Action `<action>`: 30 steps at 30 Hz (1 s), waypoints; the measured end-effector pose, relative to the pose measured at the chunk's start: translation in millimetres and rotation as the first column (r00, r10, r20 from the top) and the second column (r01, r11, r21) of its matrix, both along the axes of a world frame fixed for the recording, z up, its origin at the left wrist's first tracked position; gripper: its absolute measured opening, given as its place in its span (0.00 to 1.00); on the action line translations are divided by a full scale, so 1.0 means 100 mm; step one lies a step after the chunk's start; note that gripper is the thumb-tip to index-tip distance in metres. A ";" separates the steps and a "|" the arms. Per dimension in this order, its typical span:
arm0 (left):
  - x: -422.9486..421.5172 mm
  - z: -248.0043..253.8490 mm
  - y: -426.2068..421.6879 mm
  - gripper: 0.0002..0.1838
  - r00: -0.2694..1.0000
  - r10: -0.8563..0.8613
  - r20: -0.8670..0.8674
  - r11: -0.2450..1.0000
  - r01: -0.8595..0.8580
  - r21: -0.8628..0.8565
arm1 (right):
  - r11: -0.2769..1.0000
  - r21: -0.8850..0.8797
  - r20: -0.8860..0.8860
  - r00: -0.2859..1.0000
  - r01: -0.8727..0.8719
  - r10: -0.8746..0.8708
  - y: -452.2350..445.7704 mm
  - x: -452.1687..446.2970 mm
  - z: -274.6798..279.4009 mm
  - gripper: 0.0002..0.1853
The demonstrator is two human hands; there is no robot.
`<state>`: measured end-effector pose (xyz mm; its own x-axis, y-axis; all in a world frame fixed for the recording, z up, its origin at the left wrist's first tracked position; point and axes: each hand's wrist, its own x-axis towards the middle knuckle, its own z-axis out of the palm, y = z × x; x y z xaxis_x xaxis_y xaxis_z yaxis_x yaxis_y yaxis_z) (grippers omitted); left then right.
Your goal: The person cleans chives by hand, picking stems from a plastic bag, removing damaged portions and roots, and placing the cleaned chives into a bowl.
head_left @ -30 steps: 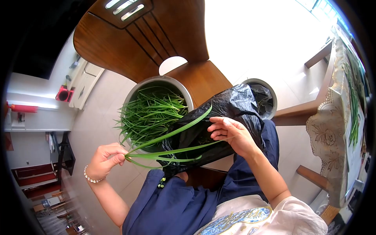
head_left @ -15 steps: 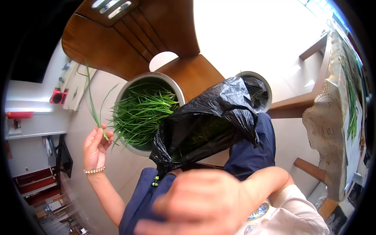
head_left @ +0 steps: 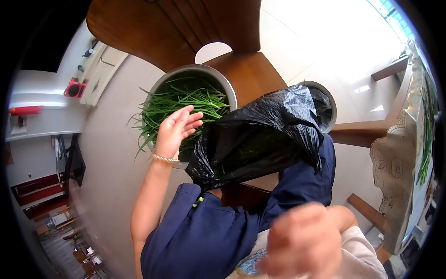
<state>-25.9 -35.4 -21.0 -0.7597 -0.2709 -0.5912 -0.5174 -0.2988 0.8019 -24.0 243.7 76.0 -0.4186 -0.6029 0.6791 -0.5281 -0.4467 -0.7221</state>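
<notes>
**Hand and Container Status: Leaf Basin and Black Bag**

Nearest to my camera is the right hand (head_left: 306, 239), raised in front of the shirt (head_left: 367, 260). Motion blur obscures its fingers; I cannot tell whether it is open or closed, or whether it grips anything. It also covers part of the shirt's blue pattern (head_left: 251, 264).

Beyond it, I see dark blue trousers (head_left: 195, 232) and a black plastic bag (head_left: 292, 104) spread over the legs. The bag's mouth gapes toward me. Greenish matter (head_left: 260, 146) shows dimly inside; shadow prevents me from identifying it.

The left hand (head_left: 176, 128), with a beaded bracelet (head_left: 165, 159) at the wrist, is open, fingers extended and slightly parted, above the near side of a metal basin (head_left: 231, 88). The basin contains long green leaves (head_left: 200, 96), some overhanging its left rim. Hand and bag hide its lower right portion from me.

Farther out, a round bin (head_left: 333, 104) holds a dark liner (head_left: 322, 108), partly screened by the bag. A wooden chair (head_left: 251, 74) is cut off at the top edge. At far right, more leaves (head_left: 426, 139) lie on a cloth-covered table (head_left: 395, 153), distorted by the lens.
</notes>
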 end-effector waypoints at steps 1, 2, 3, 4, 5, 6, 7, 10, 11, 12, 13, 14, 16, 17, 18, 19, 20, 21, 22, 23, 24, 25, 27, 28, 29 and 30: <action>0.01 0.04 0.06 0.16 0.986 -0.136 -0.101 0.963 0.108 -0.246 | 0.990 0.139 -0.025 1.000 0.015 -0.012 0.01 -0.04 -0.11 0.18; 0.02 0.08 0.15 0.14 0.942 -0.292 -0.164 0.857 0.181 -0.483 | 0.948 0.313 -0.091 0.995 0.057 -0.030 0.00 -0.16 -0.22 0.18; 0.05 0.14 0.29 0.12 0.918 -0.349 -0.189 0.809 0.194 -0.554 | 0.859 0.499 -0.080 0.993 0.111 -0.082 0.01 -0.20 -0.38 0.18; 0.09 0.19 0.40 0.10 0.854 -0.495 -0.159 0.702 0.285 -0.653 | 0.731 0.665 -0.081 0.987 0.156 -0.137 0.02 -0.23 -0.60 0.18; 0.11 0.19 0.50 0.10 0.742 -0.654 -0.147 0.587 0.374 -0.718 | 0.598 0.774 -0.207 0.976 0.209 -0.074 0.07 -0.27 -0.88 0.18; 0.13 0.19 0.59 0.09 0.602 -0.789 -0.121 0.452 0.436 -0.778 | 0.448 0.849 -0.316 0.949 0.279 0.009 0.14 -0.33 -1.17 0.18; 0.18 0.10 0.66 0.09 0.460 -0.887 -0.047 0.265 0.421 -0.867 | 0.296 0.926 -0.256 0.966 0.237 0.027 0.22 -0.41 -1.44 0.18; 0.20 -0.19 0.75 0.10 0.046 -0.909 0.415 -0.408 0.117 -0.906 | -0.068 0.908 -0.407 0.830 0.414 -0.382 0.19 -0.77 -1.17 0.17; 0.18 -0.23 0.73 0.11 0.036 -0.835 0.549 -0.528 0.226 -0.819 | -0.002 0.873 -0.420 0.748 0.488 -0.513 0.25 -0.88 -1.22 0.16; 0.14 -0.25 0.69 0.12 0.011 -0.743 0.669 -0.628 0.333 -0.703 | 0.055 0.824 -0.408 0.657 0.564 -0.634 0.33 -0.97 -1.27 0.16; 0.11 -0.34 0.60 0.14 0.133 -0.738 0.661 -0.646 0.139 -0.750 | 0.154 0.758 -0.443 0.674 0.633 -0.591 0.37 -1.02 -1.16 0.16; 0.12 -0.43 0.54 0.17 0.216 -0.669 0.711 -0.714 0.081 -0.696 | 0.160 0.742 -0.495 0.692 0.652 -0.524 0.50 -1.07 -1.36 0.15; 0.01 -0.31 0.56 0.19 0.460 -0.608 0.647 -0.776 -0.168 -0.608 | 0.225 0.708 -0.553 0.724 0.669 -0.412 0.48 -1.05 -1.31 0.13; 0.01 -0.25 0.62 0.22 0.486 -0.534 0.692 -0.814 -0.075 -0.576 | 0.224 0.709 -0.555 0.725 0.669 -0.409 0.45 -1.00 -1.33 0.13; 0.01 -0.19 0.67 0.22 0.486 -0.536 0.690 -0.812 -0.075 -0.578 | 0.197 0.837 -0.415 0.827 0.510 -0.378 0.41 -0.92 -1.40 0.17; 0.01 -0.13 0.72 0.22 0.487 -0.560 0.671 -0.783 -0.045 -0.621 | 0.163 0.930 -0.257 0.899 0.330 -0.355 0.38 -0.87 -1.50 0.20; 0.01 -0.10 0.76 0.23 0.488 -0.582 0.650 -0.750 -0.015 -0.661 | 0.089 0.995 -0.019 0.960 0.045 -0.279 0.40 -0.86 -1.75 0.21; 0.02 -0.09 0.78 0.25 0.490 -0.591 0.641 -0.733 0.007 -0.681 | -0.034 0.999 -0.036 0.973 0.029 -0.229 0.39 -0.79 -1.87 0.21; 0.03 -0.10 0.81 0.25 0.488 -0.593 0.641 -0.731 0.007 -0.682 | -0.156 0.988 -0.046 0.984 0.019 -0.174 0.24 -0.74 -1.64 0.20; 0.04 -0.10 0.83 0.24 0.486 -0.613 0.623 -0.702 0.028 -0.712 | -0.196 0.967 -0.162 0.987 0.163 0.022 0.24 -0.74 -1.32 0.17; 0.05 -0.10 0.84 0.24 0.484 -0.630 0.607 -0.672 0.051 -0.739 | -0.196 0.967 -0.159 0.987 0.161 0.023 0.25 -0.72 -1.36 0.17; 0.05 -0.12 0.84 0.23 0.493 -0.639 0.590 -0.662 0.038 -0.748 | -0.061 0.947 -0.322 0.927 0.316 -0.191 0.27 -0.70 -1.43 0.16; 0.08 -0.17 0.88 0.23 0.494 -0.659 0.567 -0.637 0.034 -0.770 | 0.164 0.769 -0.549 0.770 0.618 -0.324 0.35 -0.73 -1.53 0.15; 0.09 -0.17 0.91 0.23 0.495 -0.681 0.540 -0.609 0.027 -0.792 | 0.163 0.769 -0.550 0.770 0.618 -0.324 0.39 -0.77 -1.56 0.15; 0.11 -0.16 0.94 0.23 0.479 -0.706 0.522 -0.578 0.036 -0.815 | 0.200 0.712 -0.621 0.736 0.673 -0.270 0.42 -0.81 -1.59 0.17; 0.12 -0.16 0.97 0.23 0.466 -0.726 0.506 -0.555 0.039 -0.831 | 0.243 0.650 -0.687 0.693 0.720 -0.218 0.42 -0.83 -1.59 0.18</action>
